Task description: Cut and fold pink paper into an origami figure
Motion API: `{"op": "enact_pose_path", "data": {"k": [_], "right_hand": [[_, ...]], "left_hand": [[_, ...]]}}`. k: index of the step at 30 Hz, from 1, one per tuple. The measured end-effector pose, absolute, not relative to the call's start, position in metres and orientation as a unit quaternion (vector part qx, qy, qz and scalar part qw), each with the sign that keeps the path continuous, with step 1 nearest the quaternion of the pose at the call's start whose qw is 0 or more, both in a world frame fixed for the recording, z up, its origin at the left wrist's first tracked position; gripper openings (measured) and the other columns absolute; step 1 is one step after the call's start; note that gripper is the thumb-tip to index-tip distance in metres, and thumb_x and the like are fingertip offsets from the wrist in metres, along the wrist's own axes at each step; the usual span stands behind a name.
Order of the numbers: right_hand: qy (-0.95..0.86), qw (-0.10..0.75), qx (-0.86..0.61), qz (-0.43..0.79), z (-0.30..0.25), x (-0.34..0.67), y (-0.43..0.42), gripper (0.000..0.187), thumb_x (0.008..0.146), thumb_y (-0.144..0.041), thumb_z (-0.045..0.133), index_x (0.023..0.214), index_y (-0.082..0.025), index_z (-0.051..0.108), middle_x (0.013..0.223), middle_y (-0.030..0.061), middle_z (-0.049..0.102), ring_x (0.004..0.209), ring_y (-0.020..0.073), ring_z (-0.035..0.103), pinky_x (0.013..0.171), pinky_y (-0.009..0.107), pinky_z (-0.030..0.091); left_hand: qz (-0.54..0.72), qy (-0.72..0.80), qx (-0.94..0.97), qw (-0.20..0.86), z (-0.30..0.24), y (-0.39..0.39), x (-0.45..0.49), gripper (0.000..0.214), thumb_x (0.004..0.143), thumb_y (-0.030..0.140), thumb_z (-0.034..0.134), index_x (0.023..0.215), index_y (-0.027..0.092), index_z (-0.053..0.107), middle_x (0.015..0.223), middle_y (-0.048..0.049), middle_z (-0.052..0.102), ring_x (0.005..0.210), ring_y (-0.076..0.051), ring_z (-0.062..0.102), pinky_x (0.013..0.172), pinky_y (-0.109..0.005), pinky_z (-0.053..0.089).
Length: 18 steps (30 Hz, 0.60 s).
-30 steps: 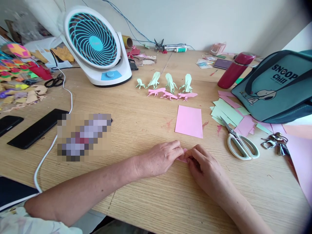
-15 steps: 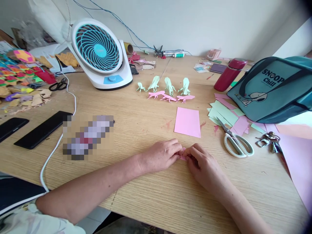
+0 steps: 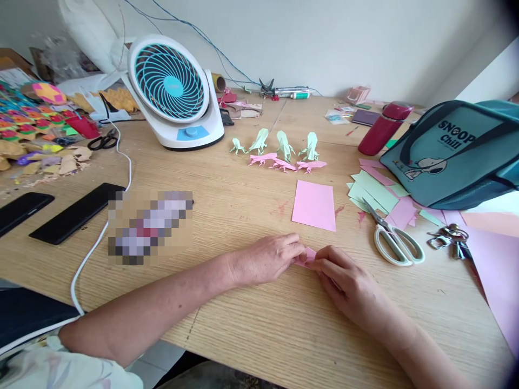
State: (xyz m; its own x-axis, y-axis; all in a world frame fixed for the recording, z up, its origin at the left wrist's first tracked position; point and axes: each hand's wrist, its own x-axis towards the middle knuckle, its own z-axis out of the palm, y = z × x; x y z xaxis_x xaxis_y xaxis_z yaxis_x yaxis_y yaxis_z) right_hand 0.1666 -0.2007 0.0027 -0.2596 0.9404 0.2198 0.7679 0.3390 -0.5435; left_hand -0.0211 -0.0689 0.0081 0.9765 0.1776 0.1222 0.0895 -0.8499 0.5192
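Observation:
Between my hands, close to the wooden tabletop, is a small folded piece of pink paper (image 3: 309, 255), mostly covered by fingers. My left hand (image 3: 272, 258) grips its left end with closed fingers. On the right end, my right hand (image 3: 344, 275) pinches the paper with thumb and fingertips. Just beyond lies a flat pink sheet (image 3: 313, 205). Farther back, several folded green paper figures (image 3: 285, 146) stand behind a row of pink paper figures (image 3: 283, 164).
White-handled scissors (image 3: 395, 237) and keys (image 3: 450, 237) lie to the right, near paper scraps (image 3: 371, 190), a red flask (image 3: 383, 129) and a teal bag (image 3: 458, 156). A fan (image 3: 174, 92) stands back left. A white cable (image 3: 95, 243) crosses the left side.
My hands have drawn slightly apart, so more of the folded pink paper shows between them. The whole view has shifted a little.

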Motion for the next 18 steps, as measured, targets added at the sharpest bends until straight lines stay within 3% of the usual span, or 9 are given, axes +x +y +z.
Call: {"op": "enact_pose_path", "data": {"k": [6,11,18], "right_hand": [[-0.863,0.131,-0.485,0.057,0.000,0.177,-0.207,0.035,0.099,-0.010,0.039,0.129,-0.014,0.055,0.114,0.0150,0.060,0.091,0.0251,0.056,0.075,0.040,0.052],[-0.886,0.117,-0.448,0.006,-0.001,0.179,-0.205,0.042,0.098,-0.010,0.038,0.139,-0.010,0.047,0.108,0.0152,0.062,0.088,0.0260,0.056,0.075,0.043,0.051],[-0.882,0.090,-0.463,0.005,0.003,0.174,-0.205,0.048,0.094,-0.011,0.041,0.142,-0.010,0.045,0.105,0.0144,0.063,0.080,0.0263,0.053,0.068,0.044,0.051]], "left_hand": [[0.082,0.036,0.976,0.198,0.010,-0.064,-0.020,0.022,0.091,0.005,0.047,0.109,0.015,0.055,0.101,-0.0067,0.059,0.094,-0.018,0.057,0.084,-0.028,0.045],[0.101,0.018,0.971,0.215,0.007,-0.059,-0.020,0.011,0.095,0.011,0.047,0.100,0.015,0.055,0.097,-0.0070,0.060,0.089,-0.018,0.056,0.081,-0.029,0.045],[0.113,0.007,0.966,0.233,0.005,-0.057,-0.020,0.011,0.096,0.014,0.046,0.096,0.015,0.057,0.095,-0.0076,0.061,0.088,-0.017,0.056,0.081,-0.028,0.044]]}}
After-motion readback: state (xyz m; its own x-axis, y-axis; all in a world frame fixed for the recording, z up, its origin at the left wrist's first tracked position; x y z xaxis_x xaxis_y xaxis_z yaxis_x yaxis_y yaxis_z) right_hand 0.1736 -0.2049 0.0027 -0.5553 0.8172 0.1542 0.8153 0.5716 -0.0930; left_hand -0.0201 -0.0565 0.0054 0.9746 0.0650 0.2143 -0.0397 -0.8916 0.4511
